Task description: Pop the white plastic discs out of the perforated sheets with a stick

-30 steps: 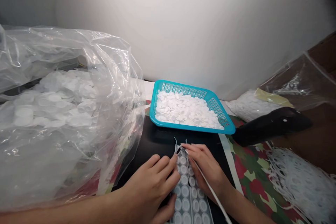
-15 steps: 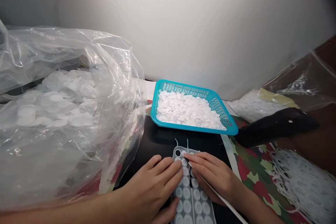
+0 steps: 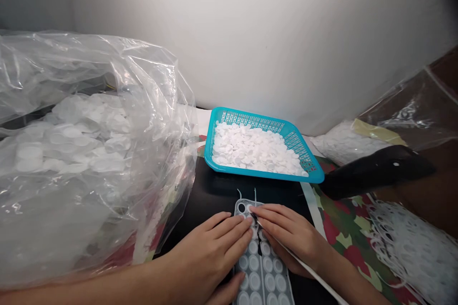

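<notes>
Sheet of round caps lay on the black mat. Left hand, fingers extended, rested on it, apparently for steadiness; right hand pinched a white strip over it. Beyond, a blue basket held white discs, conveniently near.

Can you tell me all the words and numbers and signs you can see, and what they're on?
None: no word, number, brand or sign can be read here.
The turquoise plastic mesh basket and the translucent grey sheet of round discs show no lettering.
The pale yellow strip on the right is too blurred to tell.
The small white spot on the long black object is too small to read.
</notes>
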A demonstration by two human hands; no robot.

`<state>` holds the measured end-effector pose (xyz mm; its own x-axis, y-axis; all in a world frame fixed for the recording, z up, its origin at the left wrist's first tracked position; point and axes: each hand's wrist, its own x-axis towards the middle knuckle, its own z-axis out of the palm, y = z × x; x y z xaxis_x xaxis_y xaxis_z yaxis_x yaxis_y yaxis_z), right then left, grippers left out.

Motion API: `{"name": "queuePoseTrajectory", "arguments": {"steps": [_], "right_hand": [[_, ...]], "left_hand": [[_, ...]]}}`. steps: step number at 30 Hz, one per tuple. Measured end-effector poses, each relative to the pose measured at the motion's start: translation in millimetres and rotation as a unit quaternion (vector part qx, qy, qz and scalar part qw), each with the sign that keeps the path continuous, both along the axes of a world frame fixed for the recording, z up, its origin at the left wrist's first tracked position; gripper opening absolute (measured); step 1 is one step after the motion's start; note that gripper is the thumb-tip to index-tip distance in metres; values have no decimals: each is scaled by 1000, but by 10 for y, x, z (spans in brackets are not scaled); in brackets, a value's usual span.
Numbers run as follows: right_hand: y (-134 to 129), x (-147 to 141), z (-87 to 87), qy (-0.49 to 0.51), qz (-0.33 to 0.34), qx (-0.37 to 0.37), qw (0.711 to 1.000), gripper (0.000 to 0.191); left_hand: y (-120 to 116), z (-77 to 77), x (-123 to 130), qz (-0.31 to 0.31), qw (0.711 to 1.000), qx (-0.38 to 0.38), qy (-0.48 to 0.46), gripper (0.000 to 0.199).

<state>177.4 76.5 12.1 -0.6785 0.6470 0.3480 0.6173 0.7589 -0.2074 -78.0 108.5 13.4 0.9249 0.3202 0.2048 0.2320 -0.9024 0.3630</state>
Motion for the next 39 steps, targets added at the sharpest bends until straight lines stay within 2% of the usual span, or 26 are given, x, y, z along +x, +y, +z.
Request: {"name": "queuePoseTrajectory", "arguments": {"steps": [4, 8, 14, 19, 22, 27, 32, 39], "right_hand": [[-10, -33, 15, -76, 1, 39, 996, 27], [-25, -95, 23, -96, -20, 65, 993, 27], [-41, -78, -80, -21, -38, 46, 998, 32], [-26, -20, -180, 72, -86, 10, 994, 44], [1, -7, -162, 109, -108, 30, 988, 46], [5, -17, -86, 114, -121, 50, 985, 47], [-29, 63, -3, 123, -178, 122, 969, 41], [-164, 202, -88, -8, -70, 50, 996, 34]], "left_hand": [[0, 8, 0, -3, 1000, 3, 3, 51], [-3, 9, 15, -5, 1000, 8, 0, 51], [12, 15, 29, -12, 1000, 10, 3, 51], [8, 23, 30, -11, 1000, 5, 11, 51], [3, 18, 29, -17, 1000, 2, 15, 52], [4, -1, 23, -13, 1000, 5, -3, 51], [6, -13, 17, -8, 1000, 10, -15, 51], [-8, 23, 13, -5, 1000, 1, -8, 47]]}}
